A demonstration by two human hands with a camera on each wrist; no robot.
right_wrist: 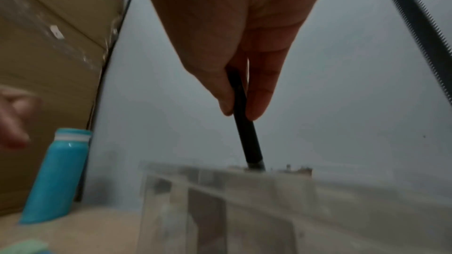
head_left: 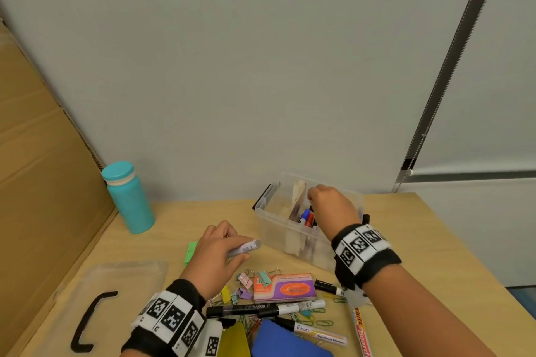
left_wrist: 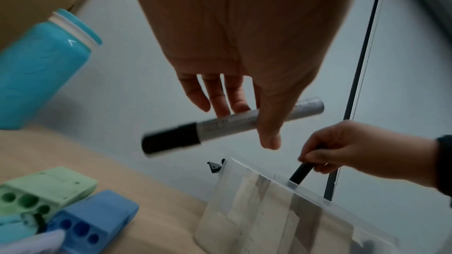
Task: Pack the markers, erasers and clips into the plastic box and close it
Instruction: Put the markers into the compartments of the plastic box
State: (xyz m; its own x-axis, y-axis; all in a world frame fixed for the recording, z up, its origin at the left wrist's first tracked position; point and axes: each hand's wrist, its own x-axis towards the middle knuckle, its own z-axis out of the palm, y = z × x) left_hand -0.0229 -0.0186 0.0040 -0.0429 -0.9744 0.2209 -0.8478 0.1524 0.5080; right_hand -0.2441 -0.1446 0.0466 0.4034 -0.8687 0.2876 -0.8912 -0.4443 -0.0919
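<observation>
The clear plastic box [head_left: 269, 219] stands open on the wooden table, with blue and red markers [head_left: 306, 217] upright inside. My right hand [head_left: 330, 206] is over the box and pinches a black marker [right_wrist: 246, 130] whose lower end dips below the rim [left_wrist: 293, 182]. My left hand [head_left: 222, 246] hovers left of the box and holds a silver marker with a black cap [left_wrist: 220, 125] between thumb and fingers. More markers [head_left: 261, 309], an eraser pack [head_left: 285, 288] and coloured clips [head_left: 249, 280] lie near the table's front.
A teal bottle [head_left: 129, 197] stands at the back left beside a cardboard panel [head_left: 34, 153]. The box's clear lid [head_left: 116, 290] with a black handle lies front left. Green and blue foam erasers [left_wrist: 61, 206] sit left of the pile. The wall is just behind the box.
</observation>
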